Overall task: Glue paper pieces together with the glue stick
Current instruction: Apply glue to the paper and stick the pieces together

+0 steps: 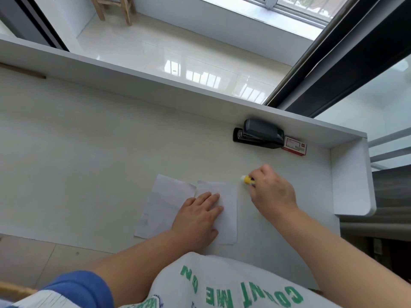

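Your left hand (196, 215) lay flat, fingers straight, pinning the right sheet (224, 210) so it wouldn't slide; your right hand (270, 188) curled round the glue stick (248, 180) just beside it, off the sheet, probably ready to spread.

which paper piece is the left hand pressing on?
The right-hand paper piece, nearer the glue stick. The left hand lies flat on it; the other piece lies mostly uncovered beside it.

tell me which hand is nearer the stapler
Right. The right hand, gripping the glue stick, sits just below the stapler. The left hand lies flat on the paper, farther down and left.
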